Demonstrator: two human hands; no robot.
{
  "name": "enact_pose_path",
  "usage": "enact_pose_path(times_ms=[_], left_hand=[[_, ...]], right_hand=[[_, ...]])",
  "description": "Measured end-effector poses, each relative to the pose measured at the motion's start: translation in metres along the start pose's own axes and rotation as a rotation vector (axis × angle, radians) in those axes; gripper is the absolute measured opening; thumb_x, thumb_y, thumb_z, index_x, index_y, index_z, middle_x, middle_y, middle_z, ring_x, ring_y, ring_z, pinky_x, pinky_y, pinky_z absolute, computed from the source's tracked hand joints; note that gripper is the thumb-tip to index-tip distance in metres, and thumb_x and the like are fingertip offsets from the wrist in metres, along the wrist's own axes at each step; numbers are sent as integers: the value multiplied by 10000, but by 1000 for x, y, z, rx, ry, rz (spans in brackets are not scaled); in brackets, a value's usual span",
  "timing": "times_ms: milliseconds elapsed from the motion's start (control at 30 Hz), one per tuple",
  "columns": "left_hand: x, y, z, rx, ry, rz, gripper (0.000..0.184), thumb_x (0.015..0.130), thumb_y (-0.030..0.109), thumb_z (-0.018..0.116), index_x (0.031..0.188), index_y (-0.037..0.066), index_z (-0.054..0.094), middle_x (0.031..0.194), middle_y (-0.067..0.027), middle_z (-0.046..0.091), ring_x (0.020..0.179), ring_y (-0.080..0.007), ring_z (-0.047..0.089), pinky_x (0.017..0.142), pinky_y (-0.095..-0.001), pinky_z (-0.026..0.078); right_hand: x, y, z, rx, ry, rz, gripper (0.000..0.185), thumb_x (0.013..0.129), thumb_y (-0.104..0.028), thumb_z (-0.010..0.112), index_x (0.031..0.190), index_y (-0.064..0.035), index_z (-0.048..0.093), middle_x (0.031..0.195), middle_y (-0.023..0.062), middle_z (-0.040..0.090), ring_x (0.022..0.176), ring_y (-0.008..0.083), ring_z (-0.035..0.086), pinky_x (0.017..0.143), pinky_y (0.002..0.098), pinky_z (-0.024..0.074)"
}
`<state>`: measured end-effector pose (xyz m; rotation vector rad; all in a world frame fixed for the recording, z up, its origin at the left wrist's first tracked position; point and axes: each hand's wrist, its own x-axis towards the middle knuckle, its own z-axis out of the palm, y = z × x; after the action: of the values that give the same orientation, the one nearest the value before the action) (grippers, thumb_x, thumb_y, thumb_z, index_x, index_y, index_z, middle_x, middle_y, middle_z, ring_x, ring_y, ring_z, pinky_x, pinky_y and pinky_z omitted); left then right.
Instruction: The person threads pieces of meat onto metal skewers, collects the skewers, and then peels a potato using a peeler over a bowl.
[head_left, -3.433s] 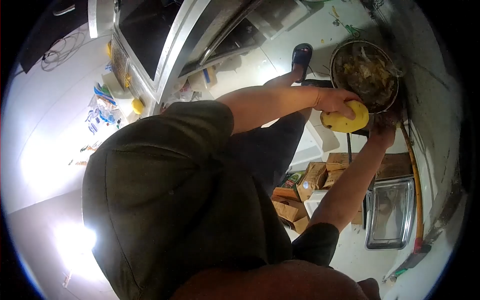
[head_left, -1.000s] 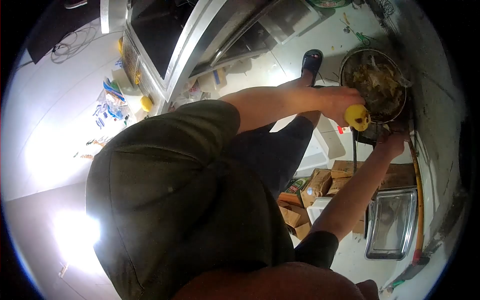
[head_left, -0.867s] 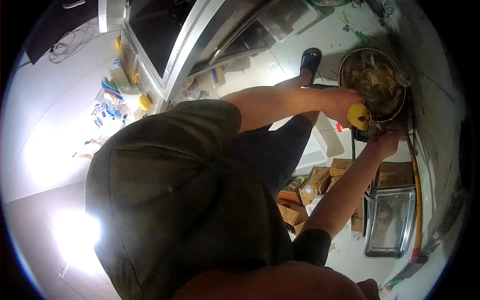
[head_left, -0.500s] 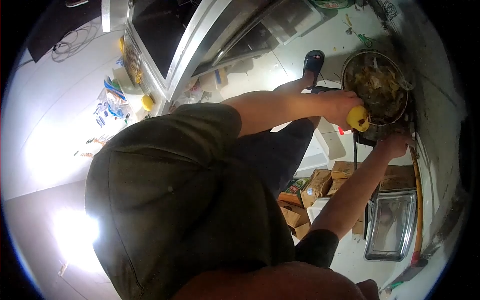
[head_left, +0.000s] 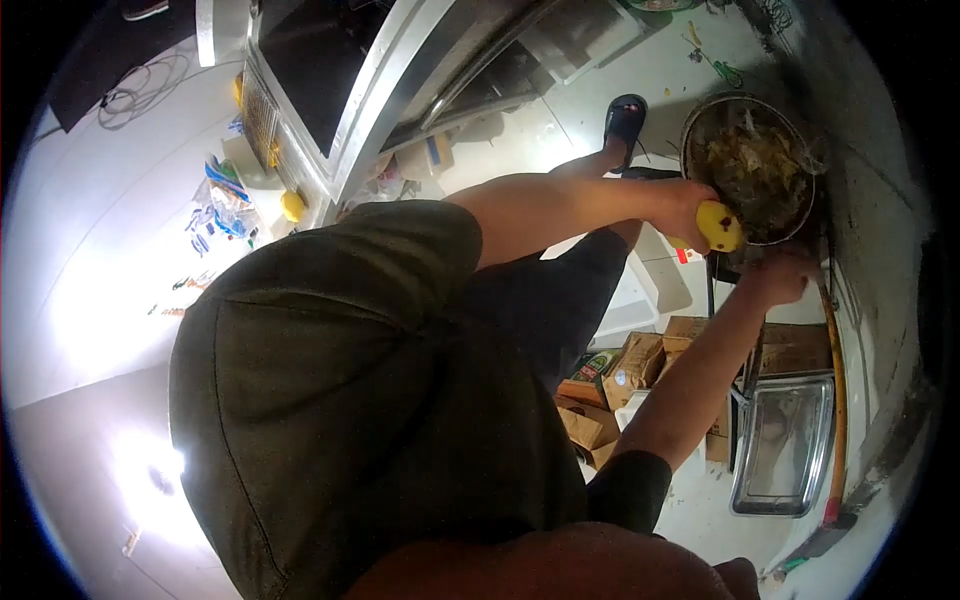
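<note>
Turned since the first head frame, our yellow piece (head_left: 720, 228) sits gripped in our left hand (head_left: 683, 212) beside the bin (head_left: 686, 150), free end roughly toward our nearby right hand (head_left: 785, 278), whose hold we cannot tell.

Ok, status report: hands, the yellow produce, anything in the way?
Left hand gripping yellow produce, near the round bin. Right hand below the bin in the picture, grip unclear. Nothing visibly blocking either hand.

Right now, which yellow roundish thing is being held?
The dark-spotted yellow thing, in the left hand. The other yellow thing is toward the picture's left, away from both hands.
</note>
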<state>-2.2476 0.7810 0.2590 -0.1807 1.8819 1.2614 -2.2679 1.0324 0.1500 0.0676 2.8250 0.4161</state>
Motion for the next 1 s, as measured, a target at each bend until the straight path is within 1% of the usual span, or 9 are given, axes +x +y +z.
enact_pose_path(times_ms=[100,233,333,400,500,600,800,933,1000], left_hand=[[-7,11,-10,-51,-21,-55,674,579,349,811,1121,23,579,1009,-154,649,938,-269,632,816,-345,506],[-9,20,-24,-246,-97,-173,691,614,292,804,1198,31,543,1055,-155,630,991,-269,611,855,-350,493],[-8,9,-16,-424,-181,-163,740,630,266,802,1258,25,494,1100,-150,608,1016,-259,594,857,-342,495],[-6,3,-10,-506,-222,-154,762,648,238,796,1295,22,458,1136,-147,590,1040,-256,580,863,-336,495],[-2,-2,-12,-630,-231,-193,760,682,177,781,1330,22,416,1178,-143,567,1078,-253,559,883,-331,489],[-3,0,-2,-803,-255,-232,739,710,122,764,1342,28,392,1188,-138,562,1097,-244,547,901,-332,481],[6,-11,6,-897,-350,-71,714,725,91,745,1337,31,384,1175,-127,570,1087,-228,553,881,-319,489],[-8,-2,-7,-843,-309,-239,684,723,110,745,1315,28,413,1175,-118,569,1071,-220,557,892,-317,479],[-14,-3,-9,-884,-316,-251,670,722,124,748,1302,22,428,1173,-112,570,1068,-213,555,894,-309,473]], right_hand=[[14,-7,-63,194,-214,94,378,852,-414,613,1074,-111,573,1034,121,622,876,260,638,652,377,539],[-3,-14,27,1003,102,109,329,903,-352,523,1013,-46,577,1002,99,625,774,227,638,543,371,505],[4,-5,34,758,168,72,302,916,-311,479,953,-26,573,940,96,624,709,221,619,493,365,469],[16,1,24,578,72,135,293,913,-306,485,950,-27,568,937,105,620,717,230,615,506,368,470],[2,-9,-26,766,83,211,280,908,-298,494,945,-28,559,933,119,614,728,242,608,526,372,472],[-17,-22,-64,859,195,179,268,903,-290,503,940,-29,551,929,133,608,740,255,602,545,376,474],[-21,-40,-104,520,422,30,246,893,-274,520,930,-32,534,921,161,596,762,280,589,584,385,477],[20,6,-24,262,227,248,285,899,-272,529,1024,-20,487,984,190,583,893,335,596,646,439,505],[16,-3,-69,531,108,378,309,907,-286,525,1040,-13,473,1043,207,560,895,359,599,658,457,504]])
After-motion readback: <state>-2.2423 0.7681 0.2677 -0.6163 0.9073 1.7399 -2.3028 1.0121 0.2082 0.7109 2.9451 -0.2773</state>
